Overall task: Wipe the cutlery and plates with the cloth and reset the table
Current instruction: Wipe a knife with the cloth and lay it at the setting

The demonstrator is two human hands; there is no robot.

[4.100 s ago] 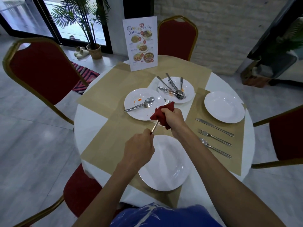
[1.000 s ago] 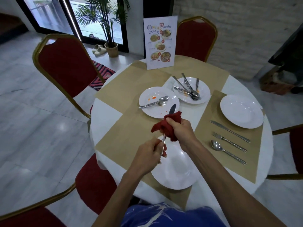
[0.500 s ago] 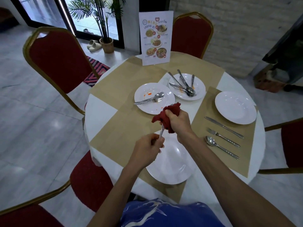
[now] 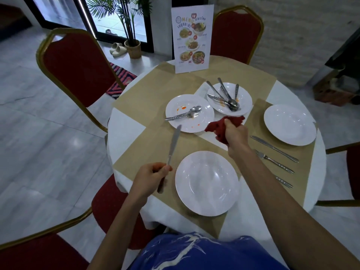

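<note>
My left fingers (image 4: 165,169) are curled shut around the handle of a table knife (image 4: 174,144), pinching it near the handle's upper part while the handle end pokes out below my left hand (image 4: 151,177). The knife's long axis runs almost straight away from me, leaning a little to the right; its rounded blade tip points toward the stained plate (image 4: 190,113) and ends just short of that plate's near rim. The blade is bare and held above the tan placemat (image 4: 144,151), just left of the clean plate (image 4: 206,183) in front of me.

My right hand (image 4: 234,133) is closed in a fist on the red cloth (image 4: 224,124), which bunches out left and above my knuckles, over the gap between the stained plate and the cutlery plate (image 4: 229,98). That farther plate carries a heap of used pieces with handles fanning away from me. A spoon and fork lie across the stained plate.

Half a second ago the cloth was wrapped over the blade and both hands met above the clean plate. Now the hands are well apart: the knife has swung out to the left, free of the cloth, and the cloth hand has drifted right and away.

On my right a third plate (image 4: 289,124) sits with a knife (image 4: 274,149) and fork (image 4: 274,161) laid beside it.
</note>
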